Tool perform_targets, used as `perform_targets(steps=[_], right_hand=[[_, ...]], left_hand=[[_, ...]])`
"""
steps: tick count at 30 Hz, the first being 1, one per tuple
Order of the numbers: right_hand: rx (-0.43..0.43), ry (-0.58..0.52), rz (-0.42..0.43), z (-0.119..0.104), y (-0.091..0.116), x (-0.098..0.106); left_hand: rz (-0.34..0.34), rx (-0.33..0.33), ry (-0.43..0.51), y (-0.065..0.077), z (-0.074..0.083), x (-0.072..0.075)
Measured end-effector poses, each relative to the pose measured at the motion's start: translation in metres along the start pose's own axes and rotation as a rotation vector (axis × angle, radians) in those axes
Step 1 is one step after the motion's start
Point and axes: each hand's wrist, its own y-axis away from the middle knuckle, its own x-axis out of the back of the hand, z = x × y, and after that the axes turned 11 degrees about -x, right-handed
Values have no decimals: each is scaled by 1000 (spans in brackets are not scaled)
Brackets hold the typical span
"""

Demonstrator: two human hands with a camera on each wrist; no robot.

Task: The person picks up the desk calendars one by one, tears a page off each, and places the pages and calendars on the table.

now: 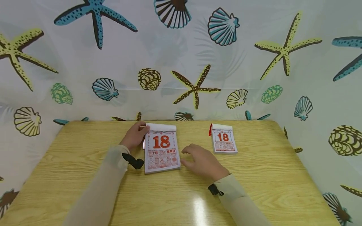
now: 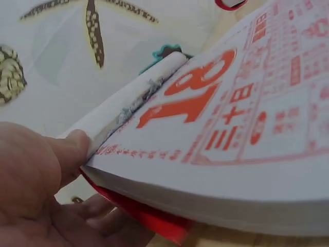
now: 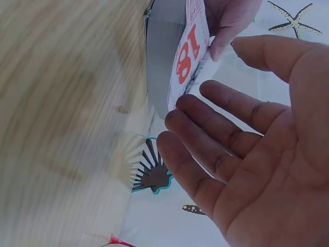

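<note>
A large tear-off calendar (image 1: 162,157) with a red 18 lies on the table, its white cover folded back in a roll (image 1: 161,127) along the top. My left hand (image 1: 135,135) grips its top left corner. In the left wrist view the thumb (image 2: 77,146) presses on the roll's end while the other fingers reach under the red backing (image 2: 149,216). My right hand (image 1: 202,161) hovers just off the calendar's right side, fingers loosely bent and holding nothing; its palm (image 3: 267,180) shows in the right wrist view.
A smaller tear-off calendar (image 1: 224,141), also showing 18, lies to the right with a bit of red at its top left. The wooden table (image 1: 254,175) ends at a white cloth (image 1: 127,56) printed with starfish and shells, which hangs behind and at the sides.
</note>
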Motion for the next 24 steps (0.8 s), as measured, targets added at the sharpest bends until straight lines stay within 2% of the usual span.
perform_targets(steps=[5, 8, 10, 13, 16, 19, 24], right_hand=[[-44, -42, 29, 3, -1, 4], [-85, -116, 66, 5, -1, 5], [-119, -207, 102, 6, -2, 7], [-159, -406, 153, 9, -2, 12], [-150, -630, 177, 12, -3, 19], [-106, -805, 159, 15, -3, 24], [-88, -940, 120, 17, -2, 27]], left_hand=[[40, -50, 135, 14, 22, -10], [66, -95, 179, 23, 34, -17], [78, -134, 212, 29, 43, -23], [74, -213, 271, 39, 55, -31], [58, -295, 314, 49, 67, -41], [47, -359, 350, 57, 75, -50], [44, -416, 396, 66, 80, -61]])
